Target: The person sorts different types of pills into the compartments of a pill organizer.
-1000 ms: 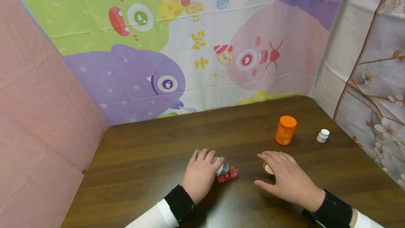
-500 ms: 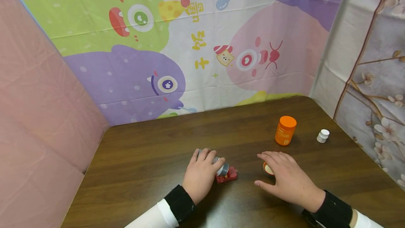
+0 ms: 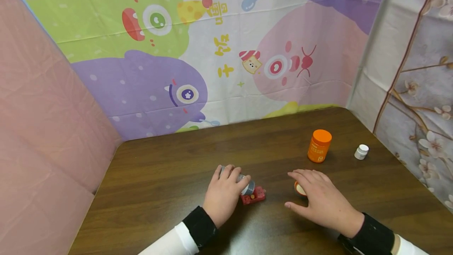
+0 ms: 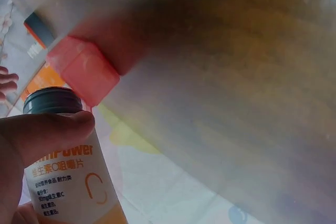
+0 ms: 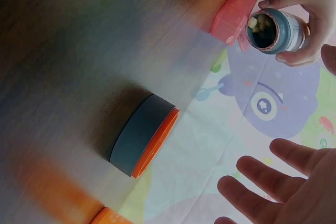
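My left hand (image 3: pixel 224 196) grips a vitamin C tablet bottle (image 4: pixel 79 182), white and orange with a grey neck. The bottle leans over, its uncapped mouth close above a small red pill box (image 3: pixel 259 195) on the table. Several pale tablets (image 5: pixel 261 23) show inside the mouth in the right wrist view. A yellowish tablet (image 3: pixel 253 196) appears in the pill box. My right hand (image 3: pixel 318 200) has its fingers spread and holds nothing. Partly beneath it in the head view is a grey cap (image 5: pixel 137 136) with an orange rim; whether they touch, I cannot tell.
An orange jar (image 3: pixel 319 146) with an orange lid stands behind the right hand. Farther right is a small white bottle (image 3: pixel 361 152). The brown wooden table (image 3: pixel 159 180) ends at a printed cloth (image 3: pixel 226 89) behind, with more cloth hanging at both sides.
My left hand and the bottle have shifted slightly left, uncovering a little more of the pill box. The pill box has moved a touch left. My right hand has stayed still.
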Motion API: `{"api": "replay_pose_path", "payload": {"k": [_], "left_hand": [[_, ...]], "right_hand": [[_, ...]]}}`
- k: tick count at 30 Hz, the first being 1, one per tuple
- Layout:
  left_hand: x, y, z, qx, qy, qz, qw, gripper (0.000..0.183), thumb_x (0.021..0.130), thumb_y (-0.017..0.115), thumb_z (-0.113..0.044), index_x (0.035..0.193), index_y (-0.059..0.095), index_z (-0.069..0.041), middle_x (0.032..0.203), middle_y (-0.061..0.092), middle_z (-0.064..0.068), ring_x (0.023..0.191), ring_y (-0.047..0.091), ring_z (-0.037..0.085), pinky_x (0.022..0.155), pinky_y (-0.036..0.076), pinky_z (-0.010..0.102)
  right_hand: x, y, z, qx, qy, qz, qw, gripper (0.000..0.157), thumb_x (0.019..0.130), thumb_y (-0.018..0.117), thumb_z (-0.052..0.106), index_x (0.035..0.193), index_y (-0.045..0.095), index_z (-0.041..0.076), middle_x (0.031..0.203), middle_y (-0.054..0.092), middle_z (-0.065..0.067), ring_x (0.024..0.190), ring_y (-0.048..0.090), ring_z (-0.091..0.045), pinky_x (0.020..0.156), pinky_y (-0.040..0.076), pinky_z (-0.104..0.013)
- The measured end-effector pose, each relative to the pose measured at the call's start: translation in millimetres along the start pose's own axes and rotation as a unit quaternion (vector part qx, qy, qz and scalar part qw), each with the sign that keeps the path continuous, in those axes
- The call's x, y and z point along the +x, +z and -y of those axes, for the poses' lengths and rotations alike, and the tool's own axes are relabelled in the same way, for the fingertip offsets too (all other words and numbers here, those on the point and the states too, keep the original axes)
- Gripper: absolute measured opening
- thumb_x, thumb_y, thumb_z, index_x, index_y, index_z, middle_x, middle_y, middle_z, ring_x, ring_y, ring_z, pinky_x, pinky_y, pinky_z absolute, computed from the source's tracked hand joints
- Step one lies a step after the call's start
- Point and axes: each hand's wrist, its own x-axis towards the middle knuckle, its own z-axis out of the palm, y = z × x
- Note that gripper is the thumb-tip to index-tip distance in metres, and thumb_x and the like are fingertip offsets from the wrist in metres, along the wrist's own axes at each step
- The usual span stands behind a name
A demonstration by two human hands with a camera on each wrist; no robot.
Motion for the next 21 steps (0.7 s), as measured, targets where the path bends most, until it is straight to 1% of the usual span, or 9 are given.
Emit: {"api": "replay_pose_path", "payload": {"k": [3,14,21], "left_hand": [[-0.6,0.7,-0.3,-0.002,0.006,0.003,1.0000,0.051,0.078,0.078,-0.009,0.122,0.062,-0.030,0.124,0.058,0.004,0.118,0.041,0.026,0.100,0.037,0.057],[-1.7,-3.1,0.4,-0.005,0.000,0.014,0.9999,0.050,0.079,0.077,-0.008,0.122,0.063,-0.030,0.125,0.058,0.005,0.119,0.042,0.026,0.101,0.037,0.057],[-1.6,-2.5,1.3,0.005,0.015,0.012,0.9998,0.051,0.079,0.077,-0.008,0.123,0.063,-0.031,0.125,0.058,0.004,0.120,0.040,0.026,0.102,0.036,0.057]], "right_hand": [[0.3,0.1,0.0,0.000,-0.001,0.000,1.000,0.077,0.077,0.068,0.064,0.132,0.055,0.012,0.131,0.055,-0.010,0.118,0.045,-0.026,0.100,0.033,-0.054],[0.2,-0.5,0.5,0.000,0.002,0.008,1.000,0.078,0.077,0.067,0.065,0.133,0.054,0.012,0.133,0.053,-0.009,0.119,0.043,-0.025,0.102,0.031,-0.054],[0.5,0.6,0.4,0.001,-0.004,-0.002,1.000,0.077,0.077,0.068,0.063,0.132,0.055,0.011,0.131,0.054,-0.010,0.119,0.044,-0.026,0.101,0.032,-0.054]]}}
